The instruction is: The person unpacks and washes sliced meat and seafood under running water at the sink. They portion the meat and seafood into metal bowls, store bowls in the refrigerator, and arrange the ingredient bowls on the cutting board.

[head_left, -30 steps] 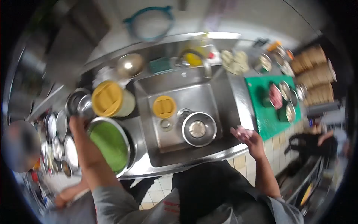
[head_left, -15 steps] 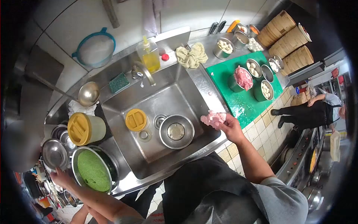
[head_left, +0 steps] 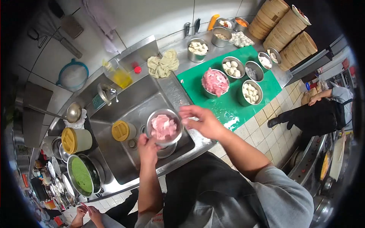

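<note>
My left hand (head_left: 147, 150) grips a small round metal bowl (head_left: 162, 143) by its near left side, above the sink. Pale pink slices of raw meat (head_left: 164, 127) lie inside it. To the right of the bowl is my right hand (head_left: 204, 122), fingers stretched out and empty, with the fingertips close to the rim; whether they touch it I cannot tell. Under the bowl, a larger metal bowl (head_left: 167, 152) in the sink is mostly hidden. A metal container heaped with pink raw meat (head_left: 215, 82) stands on the green cutting board (head_left: 194, 81), beyond my right hand.
More metal containers with white pieces (head_left: 251, 93) stand on the board. Bamboo steamers (head_left: 294, 51) are stacked at the right. The sink (head_left: 114, 159) holds a yellow-lidded jar (head_left: 121, 131). A pot of green contents (head_left: 81, 174) sits at the left. Other people are at right and lower left.
My left hand has brought a metal bowl from the left side over the sink. The meat from my right hand is now in that bowl, and the right hand has opened. The view has shifted.
</note>
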### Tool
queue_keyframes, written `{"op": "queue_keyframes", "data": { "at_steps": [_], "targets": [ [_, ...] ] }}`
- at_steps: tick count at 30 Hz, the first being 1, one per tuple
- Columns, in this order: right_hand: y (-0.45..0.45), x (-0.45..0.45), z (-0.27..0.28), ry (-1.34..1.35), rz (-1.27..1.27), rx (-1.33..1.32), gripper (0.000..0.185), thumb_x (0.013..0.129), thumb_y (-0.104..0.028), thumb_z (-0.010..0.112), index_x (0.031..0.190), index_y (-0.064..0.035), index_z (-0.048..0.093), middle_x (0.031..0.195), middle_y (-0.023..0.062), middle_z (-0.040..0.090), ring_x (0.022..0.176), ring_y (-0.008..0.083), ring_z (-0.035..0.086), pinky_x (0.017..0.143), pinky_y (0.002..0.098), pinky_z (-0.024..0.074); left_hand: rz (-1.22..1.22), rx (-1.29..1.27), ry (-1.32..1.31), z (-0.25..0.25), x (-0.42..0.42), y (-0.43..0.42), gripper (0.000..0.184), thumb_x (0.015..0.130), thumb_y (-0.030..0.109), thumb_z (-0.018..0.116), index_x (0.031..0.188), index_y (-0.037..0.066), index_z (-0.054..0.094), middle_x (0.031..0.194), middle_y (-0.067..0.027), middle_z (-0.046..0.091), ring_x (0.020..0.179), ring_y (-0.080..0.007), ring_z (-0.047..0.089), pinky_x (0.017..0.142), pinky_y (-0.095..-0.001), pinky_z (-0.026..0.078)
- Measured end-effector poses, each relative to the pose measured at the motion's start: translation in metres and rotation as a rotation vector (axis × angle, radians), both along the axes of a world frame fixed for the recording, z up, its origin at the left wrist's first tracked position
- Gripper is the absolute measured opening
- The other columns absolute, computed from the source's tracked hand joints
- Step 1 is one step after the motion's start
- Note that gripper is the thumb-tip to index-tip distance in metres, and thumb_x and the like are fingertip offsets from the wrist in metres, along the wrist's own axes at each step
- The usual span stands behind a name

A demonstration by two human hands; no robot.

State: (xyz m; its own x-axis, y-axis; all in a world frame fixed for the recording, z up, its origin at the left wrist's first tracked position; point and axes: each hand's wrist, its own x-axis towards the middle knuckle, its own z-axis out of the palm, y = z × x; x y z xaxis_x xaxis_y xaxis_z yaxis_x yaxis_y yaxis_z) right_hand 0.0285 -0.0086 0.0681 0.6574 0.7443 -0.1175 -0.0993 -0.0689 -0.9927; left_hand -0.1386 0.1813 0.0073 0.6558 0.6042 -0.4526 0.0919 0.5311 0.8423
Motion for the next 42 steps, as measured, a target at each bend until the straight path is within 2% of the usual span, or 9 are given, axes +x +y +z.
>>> {"op": "queue_keyframes", "data": {
  "at_steps": [10, 15, 19, 21, 26, 32, 37, 39, 42],
  "targets": [
    [-0.200, 0.016, -0.017, 0.177, -0.447, -0.153, 0.032, 0.093, -0.010, 0.066, 0.123, -0.0013, 0.059, 0.109, 0.0076, 0.067, 0.096, 0.0131, 0.063, 0.079, 0.0281, 0.0524, 0.010, -0.051, -0.274, -0.036, 0.224, 0.035, 0.018, 0.093, 0.008, 0.064, 0.103, 0.006, 0.049, 0.095, -0.0106, 0.064, 0.071, -0.0204, 0.066, 0.063, -0.0372, 0.060],
    [-0.235, -0.015, -0.037, 0.255, -0.552, -0.203, 0.033, 0.094, -0.011, 0.066, 0.123, 0.0000, 0.058, 0.108, 0.0072, 0.068, 0.095, 0.0141, 0.064, 0.079, 0.0290, 0.0529, -0.022, 0.097, 0.040, -0.048, 0.268, 0.033, 0.026, 0.091, 0.010, 0.066, 0.113, 0.002, 0.055, 0.094, -0.0070, 0.064, 0.077, -0.0223, 0.067, 0.064, -0.0338, 0.056],
    [-0.245, -0.031, -0.043, 0.267, -0.603, -0.245, 0.033, 0.094, -0.011, 0.065, 0.124, -0.0006, 0.057, 0.108, 0.0073, 0.068, 0.094, 0.0155, 0.065, 0.078, 0.0300, 0.0536, -0.251, 0.564, 0.194, -0.096, 0.268, 0.016, 0.028, 0.088, 0.014, 0.069, 0.112, 0.001, 0.060, 0.089, -0.0079, 0.067, 0.074, -0.0175, 0.066, 0.063, -0.0325, 0.055],
    [-0.244, -0.035, -0.044, 0.269, -0.612, -0.285, 0.033, 0.095, -0.011, 0.064, 0.125, -0.0006, 0.056, 0.109, 0.0078, 0.068, 0.094, 0.0160, 0.065, 0.078, 0.0304, 0.0541, -0.103, 1.222, 0.115, -0.105, 0.265, -0.005, 0.021, 0.086, 0.016, 0.071, 0.099, 0.000, 0.067, 0.082, -0.0071, 0.069, 0.065, -0.0137, 0.064, 0.056, -0.0294, 0.051],
    [-0.221, -0.030, -0.046, 0.275, -0.553, -0.323, 0.033, 0.094, -0.011, 0.065, 0.125, -0.0002, 0.057, 0.108, 0.0063, 0.069, 0.094, 0.0143, 0.065, 0.078, 0.0291, 0.0532, -0.079, 0.800, 0.171, -0.101, 0.256, 0.002, 0.015, 0.086, 0.014, 0.071, 0.096, 0.003, 0.071, 0.076, -0.0064, 0.070, 0.067, -0.0149, 0.064, 0.066, -0.0309, 0.052],
    [-0.194, -0.016, -0.051, 0.240, -0.485, -0.314, 0.034, 0.094, -0.012, 0.066, 0.124, 0.0006, 0.058, 0.106, 0.0057, 0.069, 0.092, 0.0122, 0.064, 0.078, 0.0272, 0.0521, -0.360, 1.517, 0.018, -0.094, 0.166, -0.022, 0.011, 0.085, 0.015, 0.068, 0.092, 0.010, 0.073, 0.086, -0.0127, 0.067, 0.082, -0.0327, 0.065, 0.076, -0.0419, 0.052],
    [-0.176, -0.016, -0.043, 0.219, -0.445, -0.315, 0.033, 0.093, -0.012, 0.067, 0.123, -0.0003, 0.058, 0.106, 0.0054, 0.068, 0.091, 0.0111, 0.062, 0.077, 0.0261, 0.0503, -0.385, 1.136, 0.339, -0.114, 0.104, -0.010, 0.020, 0.086, 0.018, 0.069, 0.104, 0.012, 0.070, 0.091, -0.0120, 0.068, 0.088, -0.0318, 0.065, 0.081, -0.0422, 0.052],
    [-0.176, -0.016, -0.037, 0.229, -0.425, -0.301, 0.032, 0.094, -0.011, 0.066, 0.123, -0.0008, 0.058, 0.107, 0.0053, 0.068, 0.092, 0.0103, 0.060, 0.079, 0.0256, 0.0490, -0.238, 1.158, 0.309, -0.148, 0.067, 0.012, 0.016, 0.085, 0.017, 0.070, 0.099, 0.011, 0.069, 0.085, -0.0111, 0.068, 0.084, -0.0316, 0.066, 0.080, -0.0419, 0.052],
    [-0.183, -0.015, -0.036, 0.181, -0.411, -0.319, 0.035, 0.096, -0.013, 0.064, 0.127, -0.0002, 0.056, 0.110, 0.0059, 0.067, 0.096, 0.0124, 0.062, 0.081, 0.0279, 0.0508, -0.355, 1.193, 0.570, -0.165, 0.024, 0.040, 0.015, 0.084, 0.017, 0.071, 0.097, 0.010, 0.069, 0.085, -0.0108, 0.069, 0.087, -0.0292, 0.067, 0.081, -0.0394, 0.053]
  ]
}}
